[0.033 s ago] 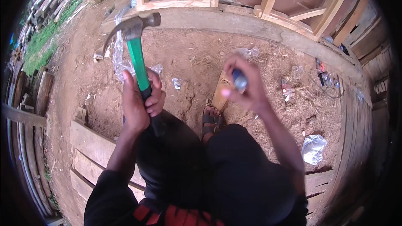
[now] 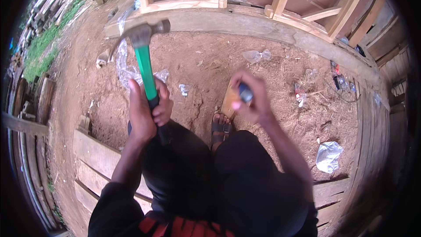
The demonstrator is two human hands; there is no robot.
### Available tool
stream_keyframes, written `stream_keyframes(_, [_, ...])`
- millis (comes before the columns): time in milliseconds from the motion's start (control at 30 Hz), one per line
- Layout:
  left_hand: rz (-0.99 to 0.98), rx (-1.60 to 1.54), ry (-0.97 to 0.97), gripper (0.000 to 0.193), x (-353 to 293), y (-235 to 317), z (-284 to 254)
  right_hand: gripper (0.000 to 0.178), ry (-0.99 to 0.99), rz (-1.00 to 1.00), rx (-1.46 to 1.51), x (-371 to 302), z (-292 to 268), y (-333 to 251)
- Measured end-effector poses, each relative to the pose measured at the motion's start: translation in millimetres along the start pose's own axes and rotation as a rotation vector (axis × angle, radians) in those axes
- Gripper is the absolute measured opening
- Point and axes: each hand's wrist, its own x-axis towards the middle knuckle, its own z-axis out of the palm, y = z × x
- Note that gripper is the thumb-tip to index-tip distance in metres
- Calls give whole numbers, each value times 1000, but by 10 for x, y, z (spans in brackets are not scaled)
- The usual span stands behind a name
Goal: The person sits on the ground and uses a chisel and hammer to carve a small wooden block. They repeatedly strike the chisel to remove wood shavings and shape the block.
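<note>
My left hand [image 2: 148,107] is wrapped round the lower grip of a claw hammer [image 2: 145,68]. The hammer stands nearly upright, with a green and black handle, its metal head on top and its claw curving to the left. To the right, my right hand [image 2: 254,94] closes round a short, dark blue cylinder [image 2: 245,93] with a paler end; motion blur hides its exact kind. Below and partly behind that hand, a wooden board [image 2: 229,102] lies on the dirt in front of my sandalled foot [image 2: 220,127].
Wooden frames [image 2: 182,4] stand along a concrete ledge [image 2: 197,21] ahead. Clear plastic [image 2: 124,68] lies at left, a white bag [image 2: 329,156] at right. Planks [image 2: 94,149] are beside my legs, and stacked poles [image 2: 30,145] line the far left. Small dark items with a cord [image 2: 340,82] lie at right.
My right hand has shifted slightly left and down with the blue cylinder. The hammer head has dipped a little in my left hand, and my grip on it stays the same.
</note>
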Motion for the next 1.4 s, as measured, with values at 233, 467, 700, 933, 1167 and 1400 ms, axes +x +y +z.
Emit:
stream_keyframes(233, [-218, 518, -95, 69, -61, -889, -651, 41, 35, 137, -170, -870, 601, 918])
stream_keyframes(467, [-253, 718, -409, 60, 255, -1262, -803, 19, 101, 172, -150, -1046, 787, 1424])
stream_keyframes(700, [-281, 791, -476, 59, 445, -1377, -733, 17, 116, 211, -132, -1030, 778, 1431])
stream_keyframes(933, [-186, 1016, -633, 53, 523, -1127, -707, 17, 110, 262, -111, -1016, 739, 1459])
stream_keyframes(1167, [41, 1191, -850, 47, 635, -963, -556, 17, 171, 286, -153, -898, 681, 1423])
stream_keyframes(1400, [-34, 1358, -847, 47, 673, -1099, -658, 21, 137, 302, -131, -798, 579, 1416])
